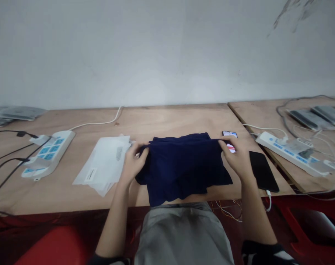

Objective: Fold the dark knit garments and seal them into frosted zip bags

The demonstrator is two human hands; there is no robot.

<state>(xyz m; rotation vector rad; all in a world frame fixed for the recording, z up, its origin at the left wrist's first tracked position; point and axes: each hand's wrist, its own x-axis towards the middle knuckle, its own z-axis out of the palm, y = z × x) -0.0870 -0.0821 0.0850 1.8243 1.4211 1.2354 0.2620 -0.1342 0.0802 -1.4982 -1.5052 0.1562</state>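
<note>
A dark navy garment lies on the wooden table in front of me, its lower edge hanging over the table's front edge. My left hand grips the garment's upper left corner. My right hand pinches its upper right corner. Both hands hold the top edge stretched between them.
Clear plastic bags with labels lie left of the garment. A black phone on a cable and a lit phone lie to the right. White power strips with cables sit on both sides. A second table adjoins on the right.
</note>
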